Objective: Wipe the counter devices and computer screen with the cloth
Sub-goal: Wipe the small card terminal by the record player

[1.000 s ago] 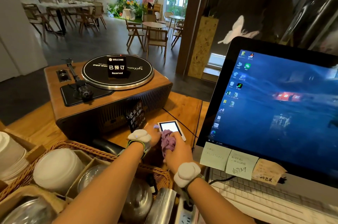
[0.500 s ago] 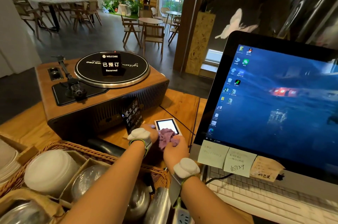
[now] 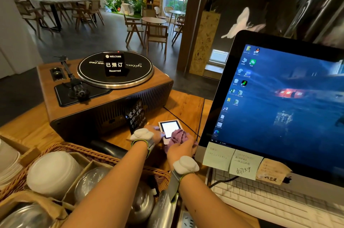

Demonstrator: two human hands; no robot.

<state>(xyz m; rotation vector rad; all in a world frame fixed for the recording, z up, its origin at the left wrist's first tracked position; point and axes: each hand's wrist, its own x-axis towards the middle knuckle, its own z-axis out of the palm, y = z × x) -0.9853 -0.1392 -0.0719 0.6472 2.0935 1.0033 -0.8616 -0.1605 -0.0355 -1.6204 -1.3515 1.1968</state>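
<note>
A small white device with a lit screen (image 3: 169,127) lies on the wooden counter (image 3: 184,104) between the record player and the computer. My left hand (image 3: 155,133) holds its left edge. My right hand (image 3: 181,150) is closed on a bunched purple cloth (image 3: 177,135), which presses on the device's near right corner. The computer screen (image 3: 290,105) stands at the right, lit with a blue desktop. Sticky notes (image 3: 243,165) hang along its lower edge.
A wooden record player (image 3: 104,95) with a black "Reserved" sign (image 3: 114,65) fills the counter's left. A small black chalk sign (image 3: 135,116) stands by my left hand. A wicker basket (image 3: 78,148) of lids sits near me, a white keyboard (image 3: 275,207) at lower right.
My right hand has slid the purple cloth from the middle of the small device's screen toward its near right corner, uncovering more of the screen. My left hand stays on the device's left edge.
</note>
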